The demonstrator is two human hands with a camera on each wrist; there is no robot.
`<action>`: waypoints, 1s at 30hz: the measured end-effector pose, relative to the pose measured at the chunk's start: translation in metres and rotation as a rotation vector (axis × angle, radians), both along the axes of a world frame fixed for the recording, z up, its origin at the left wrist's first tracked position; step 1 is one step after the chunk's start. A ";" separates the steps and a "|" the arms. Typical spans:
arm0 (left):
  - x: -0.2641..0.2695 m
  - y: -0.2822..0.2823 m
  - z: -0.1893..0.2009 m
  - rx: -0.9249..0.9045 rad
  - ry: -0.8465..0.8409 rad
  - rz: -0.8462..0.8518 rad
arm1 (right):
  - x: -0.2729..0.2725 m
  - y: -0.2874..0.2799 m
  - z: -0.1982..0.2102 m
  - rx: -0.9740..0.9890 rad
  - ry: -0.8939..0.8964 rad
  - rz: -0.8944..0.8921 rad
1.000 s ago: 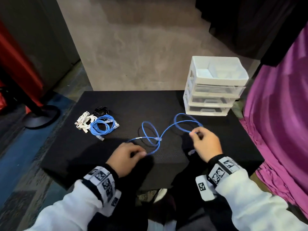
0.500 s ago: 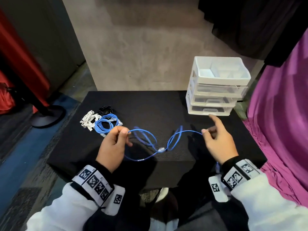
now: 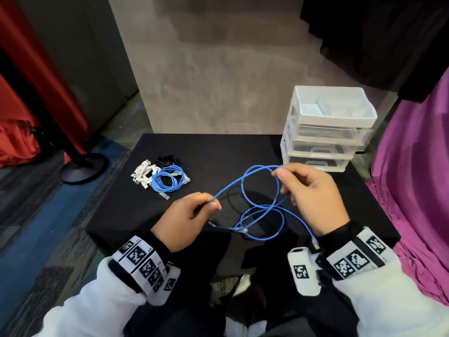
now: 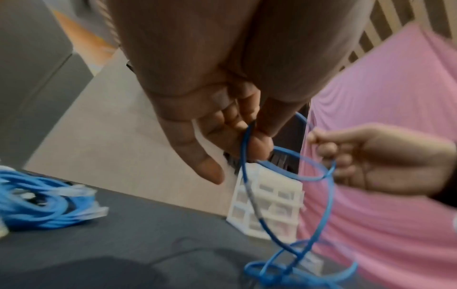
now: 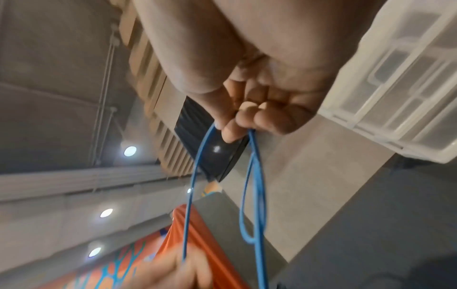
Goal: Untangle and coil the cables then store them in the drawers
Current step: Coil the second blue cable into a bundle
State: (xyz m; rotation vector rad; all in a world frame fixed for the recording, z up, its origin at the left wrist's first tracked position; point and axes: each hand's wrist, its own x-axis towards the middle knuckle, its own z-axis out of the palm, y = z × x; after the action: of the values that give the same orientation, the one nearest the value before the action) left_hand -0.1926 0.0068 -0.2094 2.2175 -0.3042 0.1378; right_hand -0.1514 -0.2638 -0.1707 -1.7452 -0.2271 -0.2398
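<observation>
so I've got the loose blue cable (image 3: 261,190) up off the black table (image 3: 218,152), held in both hands around the middle of the head view; left hand (image 3: 187,222) sits lower centre-left, thumb and fingertips pinching one strand, and the left wrist view shows the same pinch with the cable (image 4: 247,168) running down from the fingers (image 4: 257,144); right hand (image 3: 313,195) is centre-right, a bit higher in the frame, fingers curled round the top of a loop, and in the right wrist view two strands of the cable (image 5: 254,185) hang from that grip; between the hands the cable makes one raised loop and then a couple of messier loops lower down that cross each other, one clear plug (image 3: 243,230) lying near the crossing and the other plug (image 3: 315,243) dangling by my right wrist; the white drawer unit (image 3: 325,132) stands at the table's right side, upper right of the frame, its drawers look pushed in; over at centre-left there's a coiled blue cable (image 3: 167,182) with a white cable bundle (image 3: 143,172) touching its left side and a black cable bundle (image 3: 166,159) just above them
</observation>
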 end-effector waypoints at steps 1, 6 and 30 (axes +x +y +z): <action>-0.001 0.005 -0.005 0.023 -0.024 0.014 | 0.001 -0.005 0.003 -0.029 -0.015 -0.021; -0.002 0.014 -0.002 0.017 -0.050 0.122 | -0.002 -0.019 0.004 -0.197 -0.034 -0.002; -0.006 -0.064 0.034 -1.292 0.216 0.415 | -0.035 0.028 -0.023 0.257 0.258 0.295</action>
State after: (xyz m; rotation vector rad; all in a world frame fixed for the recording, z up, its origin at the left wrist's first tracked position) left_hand -0.1989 -0.0567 -0.1749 0.9587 0.3189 0.2304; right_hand -0.1866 -0.2354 -0.1940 -1.4489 -0.2506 0.1648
